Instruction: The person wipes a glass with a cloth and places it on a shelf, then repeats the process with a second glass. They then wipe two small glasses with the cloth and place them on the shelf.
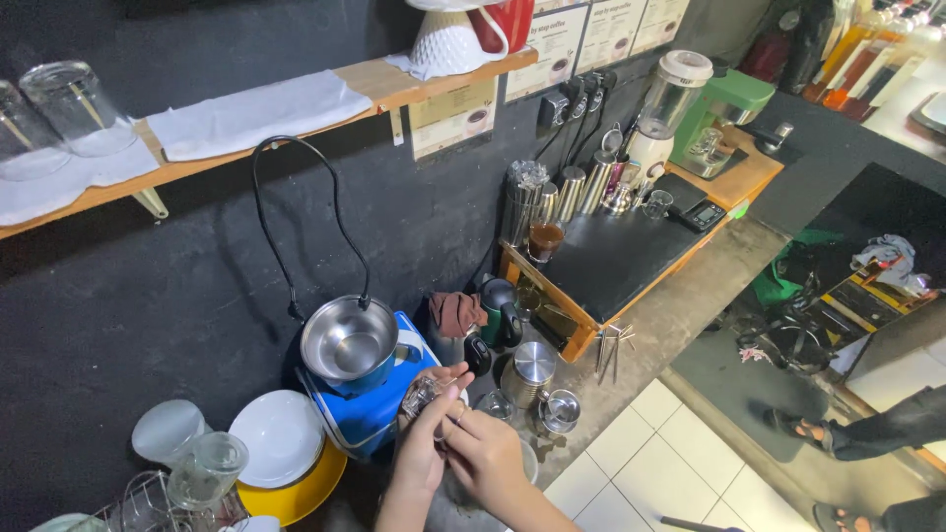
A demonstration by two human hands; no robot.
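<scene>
My left hand [422, 455] is at the bottom centre, its fingertips closed on a small clear glass piece [421, 396] held over the counter. My right hand [490, 461] presses against the left from the right, fingers curled just below the glass piece. What the right fingers grip is hidden. Both hands hover in front of a blue container [379, 409] with a steel bowl [350, 343] on top.
White plates on a yellow plate [296, 493] and upturned glasses [205, 468] lie left. Steel cups [533, 368] and a dark kettle [503, 310] stand right. Behind is a wooden tray with a black mat [611, 258], a blender [668, 99] and a shelf [246, 153]. Another person's legs [867, 433] are at right.
</scene>
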